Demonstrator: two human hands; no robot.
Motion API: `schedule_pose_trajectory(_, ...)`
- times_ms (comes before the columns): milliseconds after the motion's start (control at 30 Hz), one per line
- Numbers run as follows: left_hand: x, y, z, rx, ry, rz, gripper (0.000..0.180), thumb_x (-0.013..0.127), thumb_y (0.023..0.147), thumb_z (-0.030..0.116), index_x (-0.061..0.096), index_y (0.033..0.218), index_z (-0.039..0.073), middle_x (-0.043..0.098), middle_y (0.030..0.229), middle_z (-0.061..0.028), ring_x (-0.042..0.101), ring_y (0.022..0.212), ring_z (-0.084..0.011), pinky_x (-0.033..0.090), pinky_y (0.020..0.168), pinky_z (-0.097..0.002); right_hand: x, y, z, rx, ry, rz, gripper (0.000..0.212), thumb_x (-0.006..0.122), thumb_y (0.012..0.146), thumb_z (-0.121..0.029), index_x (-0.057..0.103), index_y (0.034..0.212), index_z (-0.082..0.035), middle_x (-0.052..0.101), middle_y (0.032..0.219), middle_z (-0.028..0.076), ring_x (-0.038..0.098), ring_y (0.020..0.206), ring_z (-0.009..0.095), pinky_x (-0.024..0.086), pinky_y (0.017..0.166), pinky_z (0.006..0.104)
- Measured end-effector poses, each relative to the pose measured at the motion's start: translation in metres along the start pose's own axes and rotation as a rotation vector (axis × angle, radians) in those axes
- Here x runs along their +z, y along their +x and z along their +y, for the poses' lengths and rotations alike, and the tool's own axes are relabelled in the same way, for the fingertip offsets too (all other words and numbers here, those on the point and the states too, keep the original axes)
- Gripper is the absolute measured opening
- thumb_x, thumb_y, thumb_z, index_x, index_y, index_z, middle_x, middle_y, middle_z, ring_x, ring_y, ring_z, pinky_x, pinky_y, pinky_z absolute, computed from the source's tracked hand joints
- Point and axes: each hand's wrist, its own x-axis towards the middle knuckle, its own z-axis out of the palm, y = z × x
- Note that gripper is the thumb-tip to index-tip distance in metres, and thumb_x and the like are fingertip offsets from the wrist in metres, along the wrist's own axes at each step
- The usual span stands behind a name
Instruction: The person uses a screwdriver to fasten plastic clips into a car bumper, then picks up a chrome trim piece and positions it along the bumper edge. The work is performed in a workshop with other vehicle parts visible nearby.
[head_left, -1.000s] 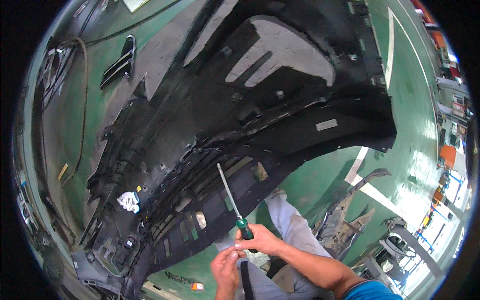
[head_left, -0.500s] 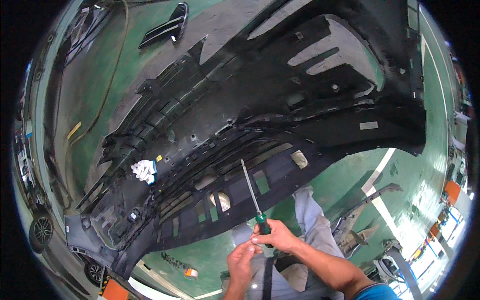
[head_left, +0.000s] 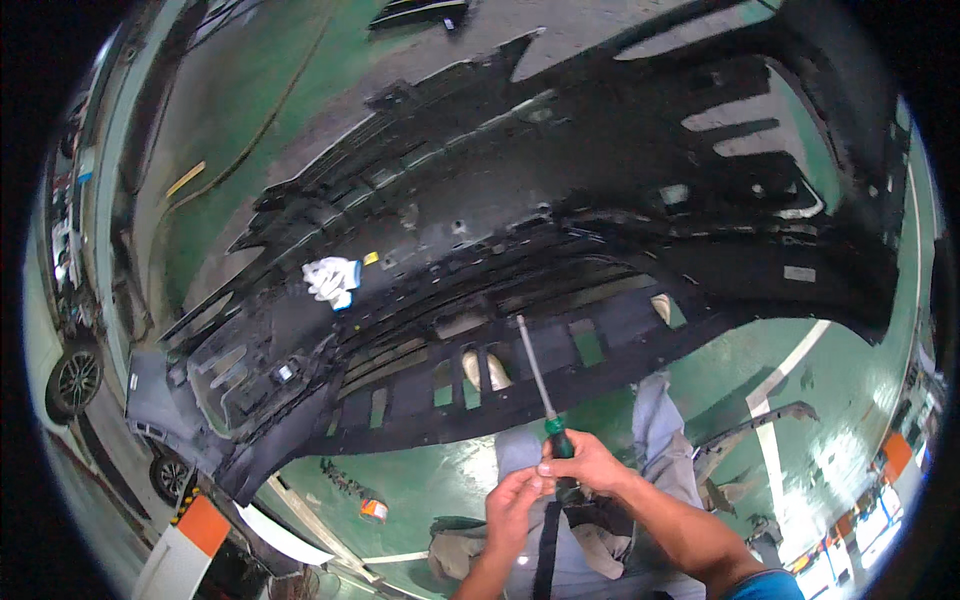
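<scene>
while the right hand [head_left: 592,462] is wrapped around the green handle of a screwdriver [head_left: 545,398], the left hand [head_left: 515,503] bends its fingers in just beside the right thumb; whether they pinch anything small, i cannot tell. the screwdriver sits near six o'clock in the view, its metal shaft aimed toward eleven, and its tip shows against a large black bumper cover [head_left: 480,200], which spreads from nine o'clock through twelve to three. seen from the hands, white gloves [head_left: 333,280] with blue trim lie on the cover at ten, an orange and white container [head_left: 373,510] is on the green floor [head_left: 430,490] toward nine, and a dark, narrow part [head_left: 770,420] lies between two and three.
</scene>
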Motion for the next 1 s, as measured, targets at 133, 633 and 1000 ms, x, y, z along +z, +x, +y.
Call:
schedule_pose_trajectory(133,-0.006,-0.003,-0.001,0.005,0.000,-0.029,0.028,0.060,0.102,0.012,0.064,0.123,-0.006,0.072,0.106,-0.0131,0.069,0.097,-0.0186,0.055,0.092,-0.0339,0.009,0.003,-0.004,-0.014,0.045,-0.002,0.026,0.084,0.085,-0.013,0.064,0.099,-0.005,0.066,0.089,-0.001,0.059,0.079,0.008,0.048,0.072,0.0258)
schedule_pose_trajectory(633,-0.067,-0.028,-0.040,-0.038,0.023,-0.015,0.024,0.062,0.103,0.017,0.069,0.114,-0.003,0.072,0.106,-0.0085,0.068,0.097,-0.0156,0.054,0.090,-0.0303,0.039,0.016,0.031,0.173,-0.164,0.026,0.028,0.084,0.082,-0.013,0.062,0.098,-0.006,0.062,0.075,0.000,0.060,0.065,0.011,0.045,0.059,0.0266)
schedule_pose_trajectory(1000,-0.201,-0.052,-0.053,-0.027,-0.116,0.114,0.022,0.063,0.101,0.014,0.067,0.114,-0.004,0.073,0.096,-0.0095,0.070,0.086,-0.0166,0.056,0.083,-0.0306,0.110,0.044,0.061,0.218,-0.493,0.120,0.027,0.081,0.085,-0.015,0.059,0.097,-0.004,0.061,0.074,0.002,0.056,0.063,0.012,0.044,0.057,0.0287)
